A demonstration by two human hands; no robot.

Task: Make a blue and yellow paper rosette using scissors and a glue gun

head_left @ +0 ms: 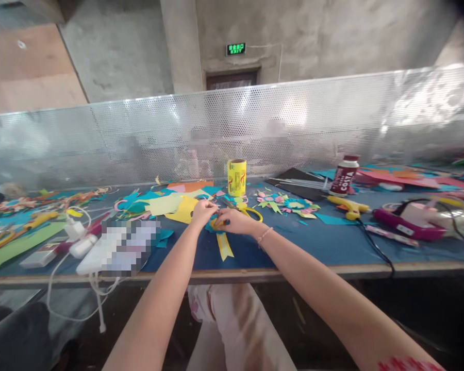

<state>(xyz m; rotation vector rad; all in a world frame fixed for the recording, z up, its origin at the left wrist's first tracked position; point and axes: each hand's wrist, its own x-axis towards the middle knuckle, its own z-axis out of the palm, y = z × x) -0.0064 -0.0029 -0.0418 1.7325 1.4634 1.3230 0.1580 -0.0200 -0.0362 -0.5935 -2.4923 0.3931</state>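
Both hands meet over the blue table in front of me. My left hand [203, 212] has its fingers pinched together above a small teal paper piece; what it grips is too small to make out. Close beside it, my right hand [234, 220] curls its fingers over the same teal paper piece [212, 224]. A yellow ribbon-like strip [225, 246] with a notched end hangs from that piece toward the table's front edge. Yellow-handled scissors [252, 213] lie just behind my right hand. Yellow paper [182, 210] rests left of my left hand.
A yellow roll [237, 178] stands behind the hands. To the right are a Costa bottle [344, 176], a yellow glue gun [348, 207] with a black cord, and a purple case [408, 224]. Phones, white cables [77, 317] and a green sheet [19, 247] lie left. A perforated metal screen [147, 134] rises behind.
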